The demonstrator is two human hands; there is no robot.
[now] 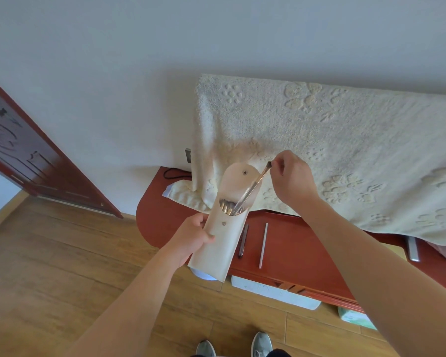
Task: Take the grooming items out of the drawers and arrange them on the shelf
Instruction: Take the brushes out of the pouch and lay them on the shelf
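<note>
**Desk:** What dominates?
**Photographer:** A cream flower-embossed towel [332,150], draped over a red-brown wooden table [294,253].
**Desk:** And the grooming kit?
**Photographer:** A long cream snap-flap pouch [216,243] is held upright before the table (flap open, brushes inside). The left hand [191,238] grips its lower half. The right hand [291,176] has its fingers pinched on the dark tip of a slim metal-handled brush [252,186], whose handle is half inside the pouch.

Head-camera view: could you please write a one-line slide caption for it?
Left hand holds a cream snap-flap pouch of brushes; right hand pinches one slim metal-handled brush half out.
</note>
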